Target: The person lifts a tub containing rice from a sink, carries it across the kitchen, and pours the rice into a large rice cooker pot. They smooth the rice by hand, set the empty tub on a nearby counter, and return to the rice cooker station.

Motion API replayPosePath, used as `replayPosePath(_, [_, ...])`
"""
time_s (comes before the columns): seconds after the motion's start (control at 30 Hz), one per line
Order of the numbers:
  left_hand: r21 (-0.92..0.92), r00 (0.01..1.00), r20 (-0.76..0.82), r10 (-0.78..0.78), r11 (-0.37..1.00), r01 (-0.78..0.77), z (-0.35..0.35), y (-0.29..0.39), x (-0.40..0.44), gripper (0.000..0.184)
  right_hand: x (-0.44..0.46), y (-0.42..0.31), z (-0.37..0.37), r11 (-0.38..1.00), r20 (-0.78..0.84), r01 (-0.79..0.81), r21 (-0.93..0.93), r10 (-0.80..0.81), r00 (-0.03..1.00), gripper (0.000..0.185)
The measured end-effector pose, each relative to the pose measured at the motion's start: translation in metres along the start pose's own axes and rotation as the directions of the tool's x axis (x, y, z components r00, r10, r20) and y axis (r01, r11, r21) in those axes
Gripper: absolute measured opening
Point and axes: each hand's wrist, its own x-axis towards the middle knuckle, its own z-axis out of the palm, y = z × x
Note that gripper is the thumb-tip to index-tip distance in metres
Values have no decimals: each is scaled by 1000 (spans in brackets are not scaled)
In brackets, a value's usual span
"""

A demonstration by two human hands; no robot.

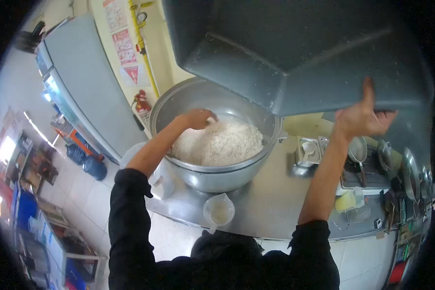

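A large metal mixing bowl (212, 176) stands on the steel counter, with a heap of white, flour-like powder (232, 145) inside. Over the powder, within the rim, my left hand (198, 119) is closed; a small whitish bit shows at its fingertips, too small to name. My right hand (365, 118) grips the lower edge of a big dark grey plastic tub (285, 92), thumb on the inner side and fingers beneath. The tub is tilted, its near corner above the right part of the bowl's rim. White dust clings to the tub's inside.
A measuring jug (219, 210) stands before the bowl on the counter (270, 193). To the right are a small scale (308, 150), a pan (357, 149) and a yellow-filled container (345, 201). Behind left are a fire extinguisher (142, 106) and a refrigerator (89, 82).
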Motion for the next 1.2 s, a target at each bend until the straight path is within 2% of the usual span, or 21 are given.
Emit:
replayPosePath(0.03, [-317,969,-206,-134,946,64,-4,-1,4,46,7,-3,-8,1000,-17,15,-8,-15,1000,39])
replayPosePath(0.1, [-267,970,-238,-41,963,-25,-9,-6,15,45,24,-6,-36,976,-50,0,-217,-11,999,37])
replayPosePath(0.13, [-274,997,55,51,961,-34,-19,-4,19,43,33,-7,-53,967,-54,23,-253,-38,998,36])
replayPosePath(0.17, [-279,930,339,139,959,-42,-29,-1,23,42,42,-10,-70,957,-56,47,-287,-66,996,35])
replayPosePath(0.2, [-494,850,472,236,869,34,-29,4,23,43,49,-21,-83,963,-72,-8,-271,-12,997,35])
replayPosePath(0.23, [-664,742,566,359,732,152,-23,11,20,43,55,-35,-99,964,-85,-66,-257,46,995,35])
replayPosePath(0.27, [-671,738,563,372,727,146,-14,18,19,43,65,-44,-122,941,-94,-64,-333,34,995,34])
replayPosePath(0.33, [-754,492,651,579,571,326,-2,26,19,47,84,-67,-168,879,-121,-85,-468,31,992,33])
replayPosePath(0.47, [-835,524,550,651,417,358,14,-3,48,51,98,-131,-248,776,-254,-225,-589,87,963,36])
replayPosePath(0.5, [-869,615,493,615,379,318,20,-17,61,49,95,-149,-268,769,-276,-232,-595,75,958,36])
replayPosePath(0.6, [-896,843,353,406,406,180,24,-51,85,45,72,-194,-287,575,-321,-211,-790,-95,942,36])
replayPosePath(0.63, [-895,837,357,415,409,179,30,-62,95,45,64,-209,-288,491,-357,-246,-836,-145,923,37])
replayPosePath(0.7, [-858,940,309,145,470,209,48,-88,122,43,54,-235,-309,506,-339,-212,-836,-172,925,37])
replayPosePath(0.73, [-903,914,345,214,343,261,40,-93,122,40,49,-246,-316,528,-321,-179,-830,-190,928,38])
replayPosePath(0.87, [-897,851,375,367,377,232,-3,-35,96,42,40,-281,-337,409,-260,-155,-899,-215,941,43])
replayPosePath(0.93, [-941,716,335,612,175,291,6,-3,99,47,31,-285,-351,354,-278,-191,-915,-215,936,41])
replayPosePath(0.97, [-942,719,330,612,167,290,13,10,94,47,29,-284,-357,313,-297,-221,-924,-220,929,39])
replayPosePath(1.03, [-906,583,373,722,147,398,25,32,89,49,13,-281,-345,354,-368,-308,-883,-115,923,37])
replayPosePath(1.1, [-917,606,334,722,100,387,32,28,95,51,-8,-264,-336,388,-458,-392,-834,-93,884,38])
replayPosePath(1.17, [-997,883,66,464,0,75,36,14,103,51,-23,-265,-364,387,-505,-470,-793,13,863,40])
replayPosePath(1.2, [-997,884,69,463,-1,79,44,3,111,51,-28,-266,-375,373,-542,-544,-752,120,832,43])
